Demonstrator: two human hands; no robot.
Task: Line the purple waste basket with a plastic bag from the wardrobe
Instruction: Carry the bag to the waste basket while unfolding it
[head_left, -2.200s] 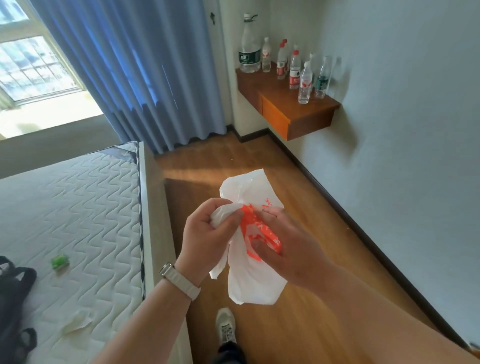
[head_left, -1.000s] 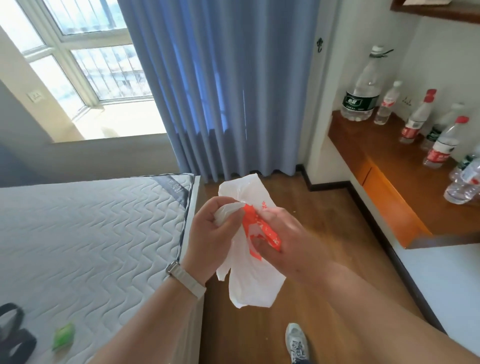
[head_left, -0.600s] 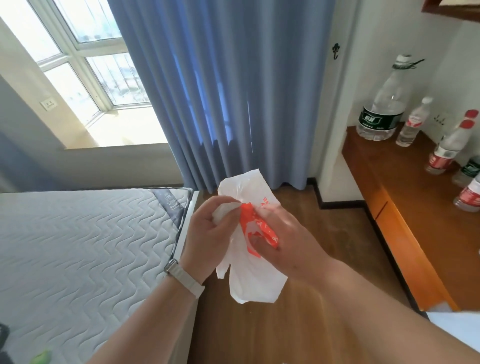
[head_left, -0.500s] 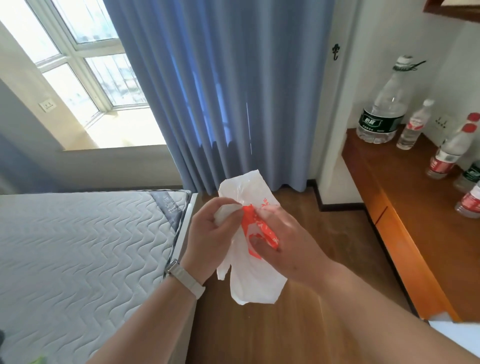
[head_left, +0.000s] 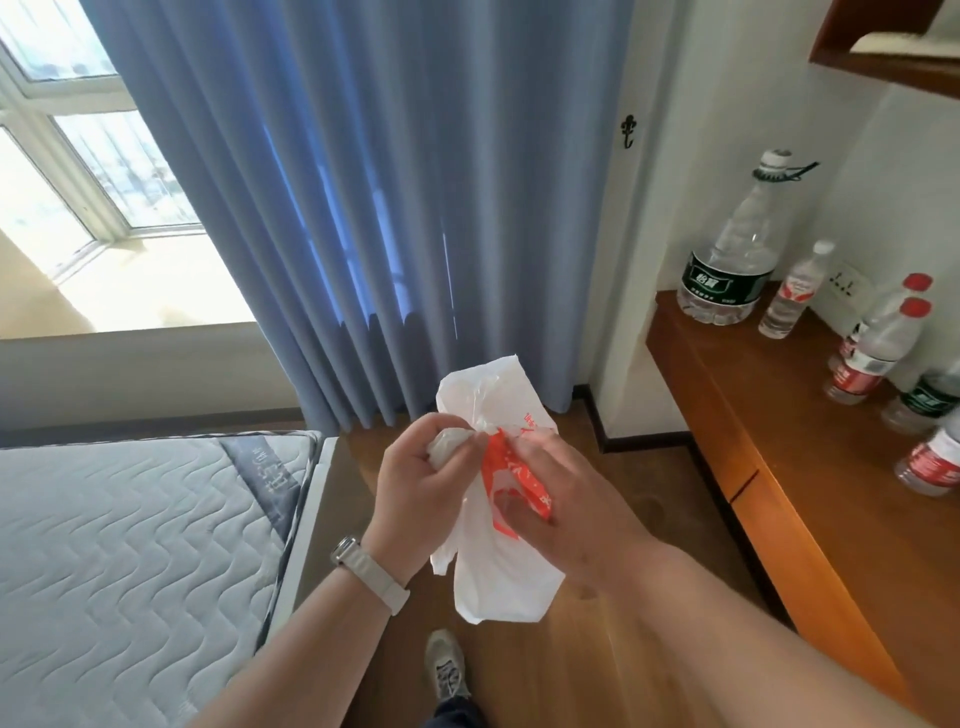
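A white plastic bag (head_left: 498, 577) with orange print hangs crumpled between both hands at chest height, over the wooden floor. My left hand (head_left: 421, 493), with a watch on its wrist, pinches a bunched part of the bag's top edge. My right hand (head_left: 566, 504) grips the orange-printed part just to the right, fingers pressed into the plastic. The two hands touch. No purple waste basket and no wardrobe are in view.
A bare quilted mattress (head_left: 130, 545) fills the left. Blue curtains (head_left: 389, 208) hang ahead beside a bright window (head_left: 78, 171). On the right, a wooden wall shelf (head_left: 779, 467) carries several water bottles (head_left: 727, 260). My shoe (head_left: 447, 670) stands on the wooden floor (head_left: 623, 649) between bed and shelf.
The view has swung up and forward from the floor toward the curtain and shelf as I walk. Both hands keep their hold on the bag, which looks much the same.
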